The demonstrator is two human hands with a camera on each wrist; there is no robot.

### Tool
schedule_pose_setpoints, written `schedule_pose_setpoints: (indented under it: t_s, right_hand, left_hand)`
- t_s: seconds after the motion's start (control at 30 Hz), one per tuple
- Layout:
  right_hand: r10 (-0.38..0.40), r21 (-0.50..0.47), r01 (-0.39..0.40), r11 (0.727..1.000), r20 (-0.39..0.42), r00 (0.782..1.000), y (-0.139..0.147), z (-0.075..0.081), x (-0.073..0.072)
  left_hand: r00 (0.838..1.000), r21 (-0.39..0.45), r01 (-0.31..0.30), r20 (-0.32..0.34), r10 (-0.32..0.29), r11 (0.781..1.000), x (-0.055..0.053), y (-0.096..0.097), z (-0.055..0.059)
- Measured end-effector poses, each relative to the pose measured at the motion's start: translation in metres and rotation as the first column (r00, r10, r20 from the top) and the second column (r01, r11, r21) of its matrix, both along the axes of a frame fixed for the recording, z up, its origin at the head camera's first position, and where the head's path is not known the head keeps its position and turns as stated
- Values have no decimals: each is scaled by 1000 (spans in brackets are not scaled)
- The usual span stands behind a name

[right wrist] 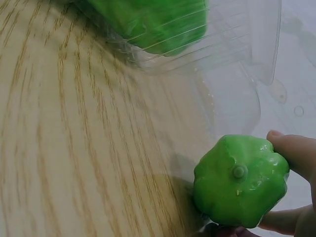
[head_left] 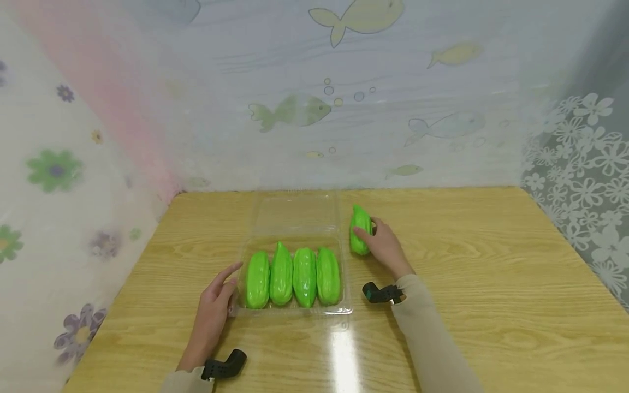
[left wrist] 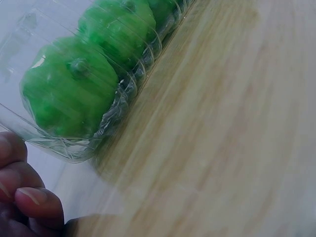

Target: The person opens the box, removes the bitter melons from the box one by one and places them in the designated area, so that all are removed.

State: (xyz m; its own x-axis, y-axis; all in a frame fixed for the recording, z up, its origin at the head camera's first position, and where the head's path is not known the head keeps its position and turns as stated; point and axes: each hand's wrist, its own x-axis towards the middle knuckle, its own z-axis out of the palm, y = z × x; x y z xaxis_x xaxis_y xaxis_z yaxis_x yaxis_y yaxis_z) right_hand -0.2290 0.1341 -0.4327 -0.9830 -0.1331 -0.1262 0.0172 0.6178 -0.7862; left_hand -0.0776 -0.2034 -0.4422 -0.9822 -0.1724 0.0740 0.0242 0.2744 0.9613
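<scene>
In the head view my right hand (head_left: pixel 385 245) grips a green ribbed toy gourd (head_left: pixel 360 232) with a pointed tip, just right of a clear plastic clamshell box (head_left: pixel 346 295). The right wrist view shows the gourd's round stem end (right wrist: pixel 240 171), with thumb and fingers around its sides. Several more such gourds (head_left: pixel 281 275) lie side by side in the box's base, tips pointing different ways. My left hand (head_left: pixel 211 305) rests at the box's left edge, index finger extended along it. Its other fingers (left wrist: pixel 39 202) bend beside the box corner in the left wrist view.
The box's clear lid (head_left: pixel 297 213) is folded back toward the wall. Everything stands on a wood-grain table (head_left: pixel 467 256). Behind it rises a wall covering (head_left: pixel 221 109) printed with fish, and flowered panels stand at both sides. Each wrist wears a black camera mount (head_left: pixel 225 367).
</scene>
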Motion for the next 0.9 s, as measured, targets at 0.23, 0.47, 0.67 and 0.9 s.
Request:
schedule_pose_setpoints:
  t_s: [0.23, 0.47, 0.67, 0.9]
  right_hand:
    - [0, -8, 0, 1000, 7, 1000, 1, 1, -1]
    - [-12, -37, 12, 999, 12, 1000, 2, 1, -1]
    - [-16, -40, 16, 999, 16, 1000, 3, -1, -1]
    - [-15, -39, 16, 999, 24, 1000, 3, 1, -2]
  left_hand:
    - [1000, -8, 13, -15, -13, 1000, 0, 0, 1]
    - [1000, -3, -17, 3, 17, 1000, 1, 1, 1]
    - [1000, -7, -8, 6, 8, 1000, 2, 1, 0]
    - [1000, -36, 21, -13, -22, 999, 2, 0, 3]
